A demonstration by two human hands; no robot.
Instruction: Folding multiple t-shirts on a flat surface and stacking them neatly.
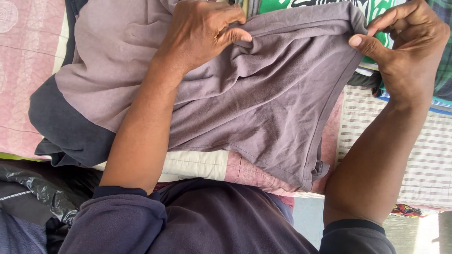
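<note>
Bed [28,70] covered with a pink patterned quilt along the left edge, a striped pale cloth [423,155] toward the right edge, a green printed fabric [329,5] at the top edge. Black plastic bag [42,188] crumpled at the lower left corner, beside the dark blue sleeve [117,216] of the person. Spread over the middle of the bed, a mauve-grey shirt [263,108] with a dark navy band at its left end, wrinkled and partly lifted off the quilt. Left hand [200,33] near the top edge, fingers curled tight, pinching a fold of the shirt between thumb and forefinger, forearm lying across the fabric. Right hand [407,44] at the upper right corner, thumb and fingers closed narrowly on the shirt's corner, holding it up so the hem runs taut down toward the lower middle. Both grips firm on the same shirt, well apart from each other, cloth stretched and creased between them. Under the shirt's lower edge, a cream and pink strip of quilt showing.
</note>
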